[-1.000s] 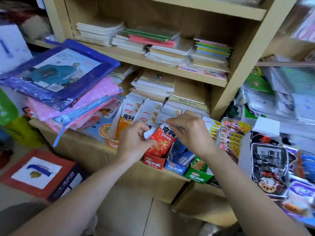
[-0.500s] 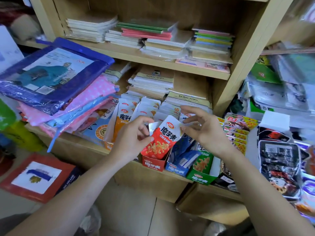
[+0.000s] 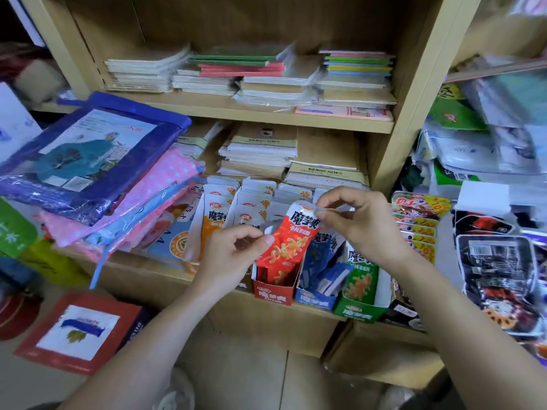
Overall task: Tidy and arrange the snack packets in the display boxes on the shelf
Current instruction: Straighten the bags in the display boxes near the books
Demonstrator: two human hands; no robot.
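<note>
red packet (image 3: 284,247) base hidden in red box (image 3: 273,294), green bag (image 3: 16,229) cut off left

Both hands up front, close together, wrists angled inward.
Left hand (image 3: 233,255) pinches the glossy red foil snack packet (image 3: 284,244) at its side edge; right hand (image 3: 364,226) pinches its top corner, fingers curled.
</note>
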